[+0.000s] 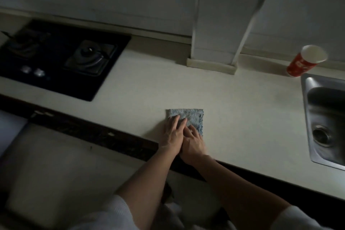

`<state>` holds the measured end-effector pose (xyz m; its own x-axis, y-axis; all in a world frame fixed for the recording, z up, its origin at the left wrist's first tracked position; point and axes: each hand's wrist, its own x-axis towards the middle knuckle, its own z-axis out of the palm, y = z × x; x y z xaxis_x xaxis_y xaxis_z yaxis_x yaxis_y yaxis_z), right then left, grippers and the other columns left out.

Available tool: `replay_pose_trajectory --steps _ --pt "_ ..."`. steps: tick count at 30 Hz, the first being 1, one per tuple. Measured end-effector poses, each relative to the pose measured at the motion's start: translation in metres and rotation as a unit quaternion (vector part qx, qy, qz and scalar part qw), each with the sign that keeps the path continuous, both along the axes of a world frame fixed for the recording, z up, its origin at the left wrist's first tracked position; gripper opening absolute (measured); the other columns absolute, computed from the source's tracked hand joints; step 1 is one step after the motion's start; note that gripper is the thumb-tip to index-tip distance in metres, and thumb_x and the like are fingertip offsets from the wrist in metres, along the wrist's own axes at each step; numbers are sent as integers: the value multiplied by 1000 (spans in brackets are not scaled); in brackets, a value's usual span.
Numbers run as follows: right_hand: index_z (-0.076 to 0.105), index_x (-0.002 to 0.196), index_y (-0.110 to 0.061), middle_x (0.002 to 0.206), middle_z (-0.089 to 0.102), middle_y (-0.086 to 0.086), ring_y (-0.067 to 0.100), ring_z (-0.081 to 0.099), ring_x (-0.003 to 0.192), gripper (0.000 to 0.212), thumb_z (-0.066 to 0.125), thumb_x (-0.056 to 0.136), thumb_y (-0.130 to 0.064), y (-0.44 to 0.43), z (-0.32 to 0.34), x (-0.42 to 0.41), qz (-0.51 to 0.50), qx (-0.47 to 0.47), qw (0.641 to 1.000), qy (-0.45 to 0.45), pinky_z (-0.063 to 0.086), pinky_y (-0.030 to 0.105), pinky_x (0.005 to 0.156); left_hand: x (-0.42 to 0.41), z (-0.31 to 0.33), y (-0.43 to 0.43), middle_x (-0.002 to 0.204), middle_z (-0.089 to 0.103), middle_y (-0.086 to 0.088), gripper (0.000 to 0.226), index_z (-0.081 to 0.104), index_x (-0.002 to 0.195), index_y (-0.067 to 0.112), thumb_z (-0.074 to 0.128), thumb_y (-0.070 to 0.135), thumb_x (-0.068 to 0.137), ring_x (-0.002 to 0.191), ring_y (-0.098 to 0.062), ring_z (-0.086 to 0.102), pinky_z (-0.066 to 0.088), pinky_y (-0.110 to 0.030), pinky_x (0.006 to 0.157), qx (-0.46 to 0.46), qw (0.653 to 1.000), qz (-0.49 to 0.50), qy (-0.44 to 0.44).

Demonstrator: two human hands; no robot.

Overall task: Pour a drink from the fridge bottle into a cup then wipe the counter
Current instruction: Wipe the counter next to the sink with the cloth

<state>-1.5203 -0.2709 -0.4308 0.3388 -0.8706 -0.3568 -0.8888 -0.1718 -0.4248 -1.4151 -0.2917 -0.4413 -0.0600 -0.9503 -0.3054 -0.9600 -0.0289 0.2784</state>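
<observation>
Dim kitchen light fell on the pale cream counter (233, 108), whose dark front edge strip (93, 132) crossed the lower half of the frame. Just past that edge, at lower centre, your left hand (172, 133) and right hand (194, 143) lay side by side and touching. Their fingers were straight and flat, pressing on the small folded blue-grey terry cloth (193, 115), and neither hand curled round it.

That cloth looked soft, light and limp, so it would likely bunch if pushed from one corner. Flat palms over its middle, or a pinch along its near edge, seemed the sound hold.

At the left of the frame sat the black glass two-burner hob (56, 58), whose raised burners could snag a wide sweep. At the right edge the stainless steel sink (306, 87) cut into the counter. Just behind its far corner stood the red paper cup with a white inside (303, 62), probably light enough to tip if bumped. Whether it held drink you could not tell. A white boxed column (211, 43) stood at the back, upper centre.
</observation>
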Motion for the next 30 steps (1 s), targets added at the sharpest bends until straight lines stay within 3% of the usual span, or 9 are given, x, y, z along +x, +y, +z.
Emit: replay_pose_trajectory --steps 6,11,19,23,30 --pt "16 155 -30 164 0 -10 24 -2 150 72 52 94 -37 -29 3 126 50 4 998 -29 4 41 121 128 6 -12 164 1 8 60 11 155 36 37 28 102 150 -21 10 18 -39 120 2 997 60 -52" --pt "20 155 -27 164 7 -8 18 3 150 67 47 95 -38 -41 -1 141 40 -6 999 -14 8 35 122 142 7 -36 165 -7 0 62 6 157 28 36 22 103 152 -25 -3 7 -37 123 35 997 48 -46" --pt "26 154 -24 163 14 -3 17 11 150 64 41 94 -40 -92 -9 3 -72 -61 996 5 11 34 122 -8 4 -115 165 -7 -1 53 15 157 27 27 21 106 151 -29 -12 -5 -39 122 74 996 -38 41" --pt "31 152 -26 162 19 -2 16 14 149 61 42 93 -39 -80 -12 -94 -135 -62 988 43 13 33 122 -110 1 -118 165 -6 -1 52 13 157 26 25 24 106 151 -32 -11 -2 -41 123 71 988 -132 37" --pt "39 147 -29 158 31 -2 22 31 144 59 46 91 -43 -50 -11 -254 -242 -64 963 97 31 36 114 -277 7 -115 165 -7 1 52 13 157 25 27 27 106 151 -30 -12 -1 -40 123 90 963 -250 44"
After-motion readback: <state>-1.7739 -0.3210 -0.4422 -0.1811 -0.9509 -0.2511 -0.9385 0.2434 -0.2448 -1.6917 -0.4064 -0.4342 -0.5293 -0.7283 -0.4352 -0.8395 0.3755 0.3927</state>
